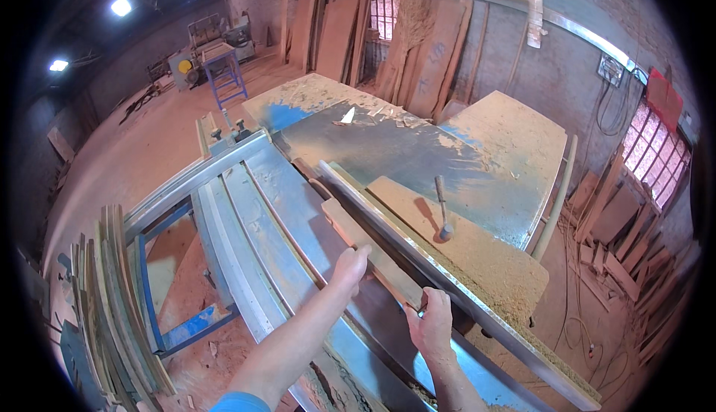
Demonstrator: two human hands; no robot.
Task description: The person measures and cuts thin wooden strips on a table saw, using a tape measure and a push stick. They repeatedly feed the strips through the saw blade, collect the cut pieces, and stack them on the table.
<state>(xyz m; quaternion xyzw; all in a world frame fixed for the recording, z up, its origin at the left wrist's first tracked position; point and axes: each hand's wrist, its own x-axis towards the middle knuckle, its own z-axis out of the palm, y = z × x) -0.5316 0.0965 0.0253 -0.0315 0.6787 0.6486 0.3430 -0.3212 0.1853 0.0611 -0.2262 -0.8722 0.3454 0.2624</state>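
Note:
A long narrow wooden strip lies along the metal fence of a large blue table saw. My left hand presses on the strip's left edge near its middle, fingers curled over it. My right hand grips the strip's near end against the fence. The far end of the strip reaches toward the saw slot, and the blade itself is hidden.
A hammer stands on the sawdust-covered board right of the fence. Curved wooden pieces are stacked at the left. Planks lean on the back wall, scrap wood and cables lie at the right, a blue stool stands far back.

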